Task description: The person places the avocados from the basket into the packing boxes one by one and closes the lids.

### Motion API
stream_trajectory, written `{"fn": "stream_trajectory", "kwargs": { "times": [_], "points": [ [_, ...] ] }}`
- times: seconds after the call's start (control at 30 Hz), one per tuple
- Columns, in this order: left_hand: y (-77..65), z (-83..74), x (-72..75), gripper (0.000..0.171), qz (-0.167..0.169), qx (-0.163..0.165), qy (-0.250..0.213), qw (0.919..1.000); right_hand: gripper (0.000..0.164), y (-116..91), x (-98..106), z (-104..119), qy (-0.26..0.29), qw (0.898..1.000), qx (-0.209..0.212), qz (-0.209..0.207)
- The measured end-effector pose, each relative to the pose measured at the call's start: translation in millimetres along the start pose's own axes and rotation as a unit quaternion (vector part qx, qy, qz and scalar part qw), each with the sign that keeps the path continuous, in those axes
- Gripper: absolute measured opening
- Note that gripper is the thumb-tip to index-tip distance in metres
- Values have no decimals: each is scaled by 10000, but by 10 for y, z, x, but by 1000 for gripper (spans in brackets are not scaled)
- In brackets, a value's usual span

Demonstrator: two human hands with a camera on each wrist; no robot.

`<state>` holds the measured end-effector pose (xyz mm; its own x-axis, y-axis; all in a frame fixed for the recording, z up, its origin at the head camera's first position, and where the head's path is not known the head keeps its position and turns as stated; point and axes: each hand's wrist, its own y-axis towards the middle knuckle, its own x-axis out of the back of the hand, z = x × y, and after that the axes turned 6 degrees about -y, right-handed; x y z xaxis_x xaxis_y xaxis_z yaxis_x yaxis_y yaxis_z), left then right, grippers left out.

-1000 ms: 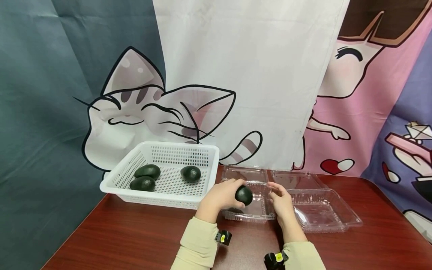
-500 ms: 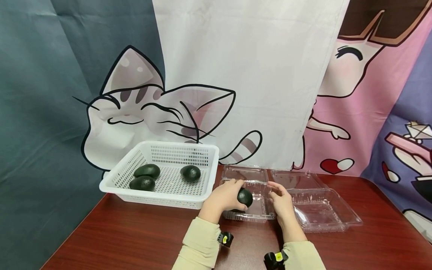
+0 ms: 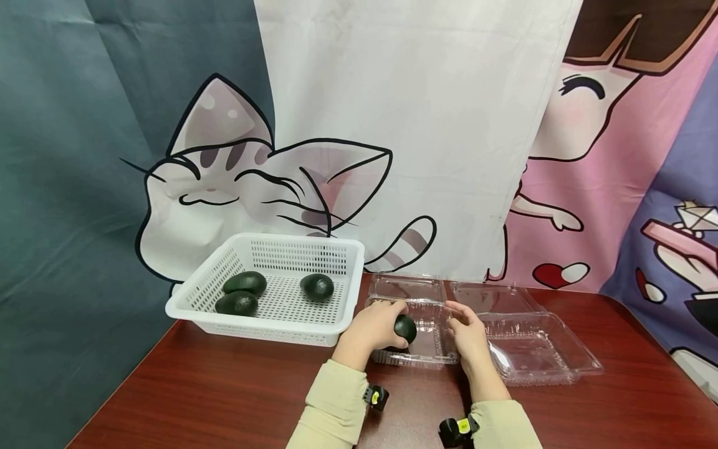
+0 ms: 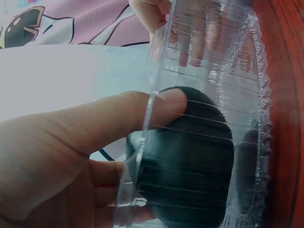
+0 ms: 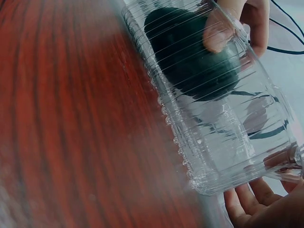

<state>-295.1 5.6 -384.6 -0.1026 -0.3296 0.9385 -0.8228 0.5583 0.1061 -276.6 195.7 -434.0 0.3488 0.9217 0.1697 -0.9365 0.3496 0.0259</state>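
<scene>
My left hand [image 3: 378, 327] grips a dark green avocado [image 3: 405, 328], thumb on the near side. In the left wrist view the thumb [image 4: 168, 104] and the avocado [image 4: 190, 156] appear beside and behind the ribbed clear wall. The avocado is low inside an open, clear plastic hinged container [image 3: 432, 343]; whether it touches the bottom is unclear. At the container's right side, my right hand [image 3: 470, 337] touches the wall with its fingers [image 5: 240, 204] fairly straight. Part of those fingers shows through the plastic in the left wrist view.
A white perforated basket [image 3: 263, 327] stands at the left with three avocados: two together [image 3: 245, 284] and one apart [image 3: 317, 287]. Right of my right hand lies another open clear container [image 3: 538, 355]. A printed cloth [image 3: 449, 125] hangs behind the reddish-brown table [image 3: 224, 386].
My left hand, still gripping the avocado, has shifted slightly right and the avocado has sunk a little lower into the container. My right hand stays at the container's right side.
</scene>
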Motion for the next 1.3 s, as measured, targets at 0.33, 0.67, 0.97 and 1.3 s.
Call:
{"fn": "stream_trajectory", "kwargs": {
  "times": [0.33, 0.67, 0.97, 1.3],
  "points": [
    [38, 20, -72, 49, -6, 180, 42, 9998, 39, 0, -3, 3, -9, 10000, 4, -9],
    [58, 15, -100, 56, -102, 267, 348, 9990, 38, 3, -2, 4, 26, 10000, 12, 11],
    [40, 12, -65, 46, -84, 115, 372, 9992, 39, 11, 4, 3, -45, 10000, -24, 14],
    [30, 9, -49, 43, -236, 263, 536, 9979, 39, 14, 2, -10, -13, 10000, -26, 9]
  ]
}}
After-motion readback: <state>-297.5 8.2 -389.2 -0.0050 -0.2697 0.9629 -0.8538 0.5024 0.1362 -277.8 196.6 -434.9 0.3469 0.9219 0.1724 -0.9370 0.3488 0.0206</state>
